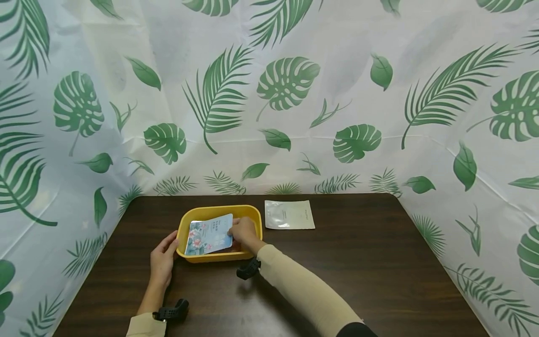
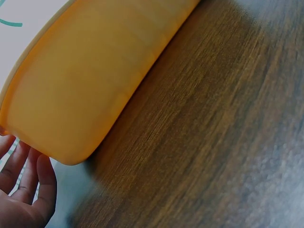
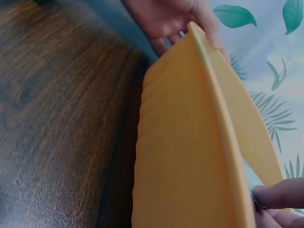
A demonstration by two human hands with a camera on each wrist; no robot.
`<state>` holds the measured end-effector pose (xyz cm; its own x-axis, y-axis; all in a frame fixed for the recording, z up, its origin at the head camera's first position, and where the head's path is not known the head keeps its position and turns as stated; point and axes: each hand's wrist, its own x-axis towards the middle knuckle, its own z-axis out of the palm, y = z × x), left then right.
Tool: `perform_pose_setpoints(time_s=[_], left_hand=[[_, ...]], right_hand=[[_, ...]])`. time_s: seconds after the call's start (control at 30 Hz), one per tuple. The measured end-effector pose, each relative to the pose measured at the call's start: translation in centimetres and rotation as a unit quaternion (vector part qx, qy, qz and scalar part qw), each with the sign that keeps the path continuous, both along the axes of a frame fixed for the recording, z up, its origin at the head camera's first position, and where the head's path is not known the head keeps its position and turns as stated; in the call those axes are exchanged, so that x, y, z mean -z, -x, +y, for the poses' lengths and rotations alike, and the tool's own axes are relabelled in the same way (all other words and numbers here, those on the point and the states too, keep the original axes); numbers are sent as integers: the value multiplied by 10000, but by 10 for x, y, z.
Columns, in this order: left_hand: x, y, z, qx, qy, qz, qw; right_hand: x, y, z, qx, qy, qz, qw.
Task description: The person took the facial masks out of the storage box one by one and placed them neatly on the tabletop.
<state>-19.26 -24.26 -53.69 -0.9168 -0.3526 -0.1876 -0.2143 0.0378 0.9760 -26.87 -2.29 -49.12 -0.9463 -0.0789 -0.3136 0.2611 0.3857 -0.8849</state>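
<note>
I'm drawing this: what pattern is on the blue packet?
The blue packet has pinkish flowers, clearest in the head view.

A light-blue, pink-flowered packet [image 1: 210,234] sits aslant inside a round-cornered yellow tub [image 1: 212,258].

To the right of the tray [image 1: 210,258], beyond the packet [image 1: 290,215], the counter [image 1: 379,262] gives passage. The left hand [image 1: 163,260] blocks its left end; the right arm [image 1: 299,283], its front-right.
</note>
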Motion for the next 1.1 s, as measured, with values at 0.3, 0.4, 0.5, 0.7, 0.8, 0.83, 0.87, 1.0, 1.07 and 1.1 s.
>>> perform_pose_setpoints(time_s=[0.3, 0.4, 0.5, 0.7, 0.8, 0.83, 0.87, 1.0, 1.07, 1.1], left_hand=[[1, 0, 0, -36, -6, 33, 10000], [1, 1, 0, -23, -5, 39, 10000], [1, 0, 0, -33, 0, 28, 10000], [-1, 0, 0, -40, 14, 53, 10000], [-2, 1, 0, -34, 24, 30, 10000], [-3, 1, 0, -26, 26, 17, 10000], [-3, 1, 0, -15, 22, 14, 10000], [-2, 1, 0, -33, -9, 11, 10000], [-1, 1, 1, -31, 4, 12, 10000], [-1, 0, 1, -33, 15, 8, 10000]], right_hand=[[2, 1, 1, 229, 475, -149, 9985], [4, 1, 3, 227, 743, -168, 9968], [2, 2, 6, 197, 915, -203, 9954], [-2, 5, 10, 150, 889, -165, 9958], [-4, 6, 11, 105, 922, -137, 9956], [-5, 6, 11, 90, 949, -125, 9954], [-6, 6, 11, 73, 972, -127, 9952], [-9, 5, 13, -1, 1053, -105, 9944], [-10, 5, 15, -17, 1090, -122, 9940], [-10, 5, 16, -31, 1116, -122, 9937]])
